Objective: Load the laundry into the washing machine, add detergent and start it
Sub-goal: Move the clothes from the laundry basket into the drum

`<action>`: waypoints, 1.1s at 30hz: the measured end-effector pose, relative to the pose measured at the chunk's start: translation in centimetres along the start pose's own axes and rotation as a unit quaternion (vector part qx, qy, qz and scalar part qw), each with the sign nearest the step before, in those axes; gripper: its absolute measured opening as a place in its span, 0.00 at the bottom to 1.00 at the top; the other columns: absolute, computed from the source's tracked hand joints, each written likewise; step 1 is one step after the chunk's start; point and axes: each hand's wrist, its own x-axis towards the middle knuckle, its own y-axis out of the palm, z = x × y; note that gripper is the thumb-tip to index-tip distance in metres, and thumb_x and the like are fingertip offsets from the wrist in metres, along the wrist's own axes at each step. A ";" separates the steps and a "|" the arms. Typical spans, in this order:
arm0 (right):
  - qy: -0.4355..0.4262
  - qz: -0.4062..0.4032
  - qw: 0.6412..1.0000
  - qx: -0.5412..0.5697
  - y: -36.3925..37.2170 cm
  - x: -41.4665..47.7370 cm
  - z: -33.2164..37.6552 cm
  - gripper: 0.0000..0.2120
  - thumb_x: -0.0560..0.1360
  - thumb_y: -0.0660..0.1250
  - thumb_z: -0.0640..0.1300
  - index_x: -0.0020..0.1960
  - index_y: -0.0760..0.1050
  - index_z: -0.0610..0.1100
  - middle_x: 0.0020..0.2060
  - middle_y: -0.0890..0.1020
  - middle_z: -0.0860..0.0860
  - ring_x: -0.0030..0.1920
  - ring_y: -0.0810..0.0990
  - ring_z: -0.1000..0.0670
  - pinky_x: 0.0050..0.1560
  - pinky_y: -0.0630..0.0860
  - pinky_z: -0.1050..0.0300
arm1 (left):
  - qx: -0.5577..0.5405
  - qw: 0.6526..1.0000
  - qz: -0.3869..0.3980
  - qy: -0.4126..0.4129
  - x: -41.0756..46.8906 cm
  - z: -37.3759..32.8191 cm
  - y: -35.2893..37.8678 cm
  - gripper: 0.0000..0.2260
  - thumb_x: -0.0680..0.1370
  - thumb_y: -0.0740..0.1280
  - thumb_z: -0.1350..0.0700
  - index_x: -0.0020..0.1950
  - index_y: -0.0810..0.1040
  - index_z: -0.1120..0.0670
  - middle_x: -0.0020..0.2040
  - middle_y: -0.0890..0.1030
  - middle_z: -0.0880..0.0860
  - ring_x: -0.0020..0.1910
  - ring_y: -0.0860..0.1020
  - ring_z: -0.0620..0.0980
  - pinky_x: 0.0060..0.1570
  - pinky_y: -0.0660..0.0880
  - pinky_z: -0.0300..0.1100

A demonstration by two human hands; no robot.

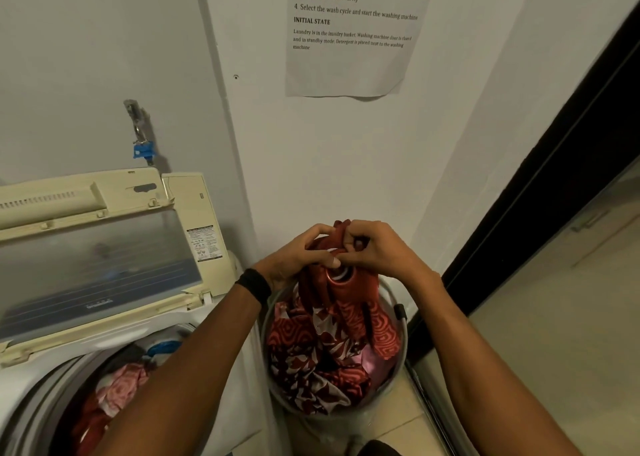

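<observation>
While the left hand (294, 256) and right hand (379, 251) meet above the basket (393, 291), both grip the bunched top of a red cloth (341, 284), fingers curled round it. Its patterned lower part trails down into the basket, which stands on the floor. Just left of the basket stands the washer (20, 396), lid (97, 265) raised, with pink and red clothes (117, 386) in its drum. A printed sheet (349, 64) hangs on the wall.

The washing machine (114, 320) stands left of the laundry basket (398, 320), lid (100, 261) raised, clothes (117, 390) in its drum. A paper sheet (349, 40) hangs on the wall (329, 151) behind the basket.
</observation>
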 end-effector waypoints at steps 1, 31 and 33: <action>-0.002 0.018 0.999 0.035 -0.4 -0.2 -0.1 0.13 0.71 0.79 0.54 0.37 0.78 0.50 0.36 0.80 0.57 0.35 0.76 0.56 0.37 0.73 0.57 | -0.011 1.000 -0.005 -0.001 -0.1 0.2 -0.2 0.28 0.71 0.73 0.60 0.71 0.72 0.55 0.65 0.80 0.63 0.63 0.81 0.63 0.61 0.80 0.53; 0.031 -0.063 0.989 0.133 3.0 -2.5 1.5 0.21 0.76 0.73 0.41 0.69 0.78 0.50 0.60 0.73 0.53 0.61 0.74 0.61 0.61 0.74 0.66 | -0.158 0.953 -0.258 -0.028 1.3 -0.6 1.9 0.34 0.66 0.84 0.51 0.66 0.72 0.52 0.60 0.84 0.58 0.58 0.84 0.60 0.55 0.83 0.55; 0.000 -0.126 0.973 0.195 2.4 -3.1 0.8 0.27 0.73 0.78 0.45 0.70 0.77 0.53 0.64 0.75 0.55 0.63 0.77 0.59 0.63 0.76 0.64 | -0.179 0.948 -0.265 -0.007 1.3 -1.5 1.5 0.29 0.70 0.81 0.58 0.67 0.74 0.57 0.60 0.84 0.61 0.56 0.84 0.60 0.48 0.83 0.51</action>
